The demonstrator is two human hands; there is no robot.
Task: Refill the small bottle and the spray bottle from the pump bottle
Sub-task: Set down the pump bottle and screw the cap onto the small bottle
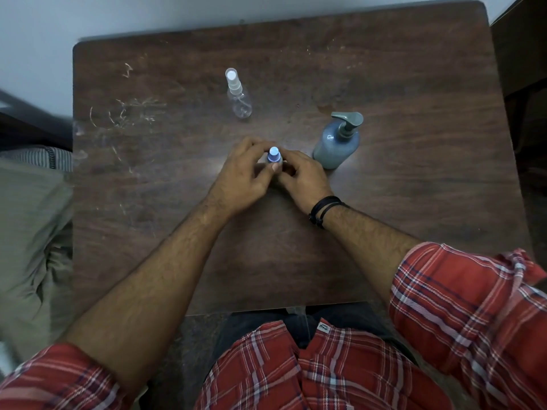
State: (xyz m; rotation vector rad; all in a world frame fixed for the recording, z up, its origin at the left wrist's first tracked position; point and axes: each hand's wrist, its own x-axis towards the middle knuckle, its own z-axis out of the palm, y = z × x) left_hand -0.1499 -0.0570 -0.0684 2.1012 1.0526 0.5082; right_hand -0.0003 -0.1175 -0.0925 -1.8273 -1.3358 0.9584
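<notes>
A small bottle (274, 155) with a pale blue cap stands upright at the middle of the brown table (414, 202). My left hand (245, 176) wraps around it from the left, thumb against its side. My right hand (302, 179) holds it from the right with curled fingers. Most of the bottle's body is hidden by my fingers. A clear spray bottle (238, 94) with a white nozzle stands behind it. The grey-blue pump bottle (339, 142) stands just right of my right hand, not touched.
The tabletop is scratched on its left half. A wall lies beyond the table's far edge. A cushioned seat (32, 232) sits to the left and dark furniture (524, 69) to the right. My lap in a red plaid shirt is at the near edge.
</notes>
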